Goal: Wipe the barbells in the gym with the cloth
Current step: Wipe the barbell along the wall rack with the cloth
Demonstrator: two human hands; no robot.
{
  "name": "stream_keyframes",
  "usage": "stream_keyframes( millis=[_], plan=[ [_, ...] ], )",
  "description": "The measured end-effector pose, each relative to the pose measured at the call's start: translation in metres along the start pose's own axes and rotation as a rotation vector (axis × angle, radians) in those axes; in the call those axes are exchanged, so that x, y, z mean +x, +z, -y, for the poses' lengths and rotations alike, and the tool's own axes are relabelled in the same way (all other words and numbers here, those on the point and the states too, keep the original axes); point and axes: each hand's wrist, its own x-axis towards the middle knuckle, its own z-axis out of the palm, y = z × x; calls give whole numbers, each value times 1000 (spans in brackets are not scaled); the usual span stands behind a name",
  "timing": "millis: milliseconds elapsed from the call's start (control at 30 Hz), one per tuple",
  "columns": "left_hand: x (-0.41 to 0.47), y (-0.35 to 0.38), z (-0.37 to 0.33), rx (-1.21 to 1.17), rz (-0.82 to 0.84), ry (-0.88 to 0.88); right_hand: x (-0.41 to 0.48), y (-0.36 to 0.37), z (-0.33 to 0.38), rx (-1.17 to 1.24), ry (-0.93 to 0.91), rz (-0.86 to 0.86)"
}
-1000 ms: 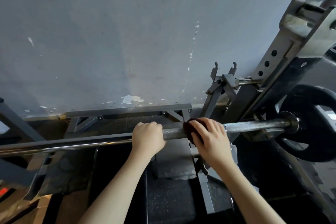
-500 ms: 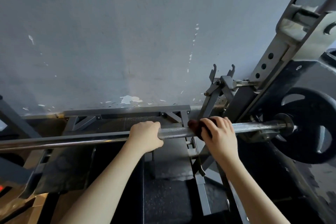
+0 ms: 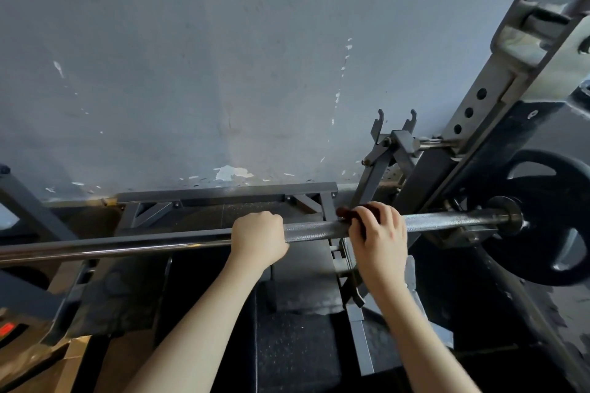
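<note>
Bar, far left: the barbell (image 3: 127, 244) lies level across the view in front of a grey wall (image 3: 223, 57). Its left stretch is smooth and shiny. No cloth is on this part, and I cannot tell by its look whether it has been wiped.

Left hand: the left hand (image 3: 259, 238) grips the bar from above with the fingers curled right over it, where the smooth stretch ends. By my reading it steadies the bar and does no wiping.

Between the hands: a short knurled section (image 3: 316, 228) is bare, with a padded bench (image 3: 297, 344) below it.

Cloth: the dark red cloth (image 3: 346, 212) is bunched on top of the bar, right of centre. Only a small part shows beyond the fingers.

Right hand: the right hand (image 3: 380, 233) is curled over the cloth and presses it round the shaft. This is the working hand.

Bar, right end: more knurled shaft (image 3: 453, 219) runs bare from the right hand to the collar (image 3: 507, 216). The black weight plate (image 3: 552, 233) is beyond the collar, beside the rack upright (image 3: 479, 105).

Progress: the wiping looks under way and well short of finished. The cloth covers one small patch.

Left to do: likely the stretch out to the collar, the spot under the left hand and the long left stretch. The sleeve behind the plate is hidden. Other barbells, if any, are not in view.
</note>
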Motion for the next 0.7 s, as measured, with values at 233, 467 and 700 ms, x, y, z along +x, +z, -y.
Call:
stream_keyframes(
  millis=[233,467,700],
  plan=[
    [-11,21,-2,52,-387,54,-13,7,45,116,-289,157],
    [12,-11,15,-131,276,65,10,-7,-5,22,214,-21],
    [9,-11,9,-23,234,27,6,-8,11,65,-238,212]
  ],
)
